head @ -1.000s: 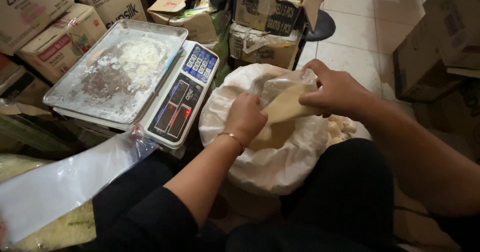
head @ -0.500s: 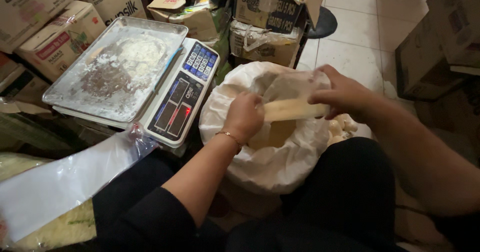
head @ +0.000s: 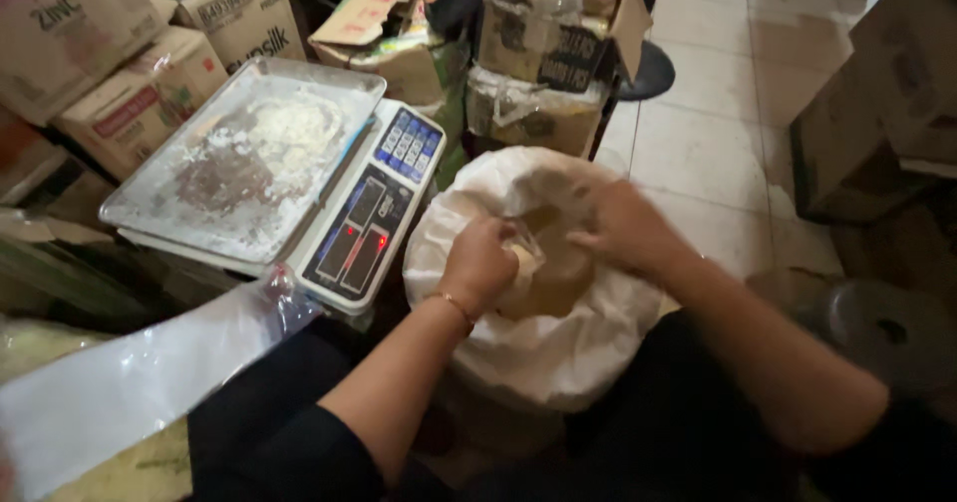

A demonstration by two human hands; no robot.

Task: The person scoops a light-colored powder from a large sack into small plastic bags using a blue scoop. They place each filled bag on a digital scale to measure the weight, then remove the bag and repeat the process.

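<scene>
Head view:
Left hand (head: 480,263): centre of frame, fist closed on a small clear bag (head: 524,259).
Right hand (head: 623,228): just right of it, fingers curled, reaching into the white sack (head: 538,362); grip unclear.
Scale (head: 364,228): left of the sack, floury tray (head: 249,158) on top.

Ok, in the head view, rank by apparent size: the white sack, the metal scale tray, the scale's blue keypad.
1. white sack and metal scale tray: they look alike in size, and the sack is nearer the camera, so I won't rank them.
2. blue keypad: clearly smallest.
</scene>
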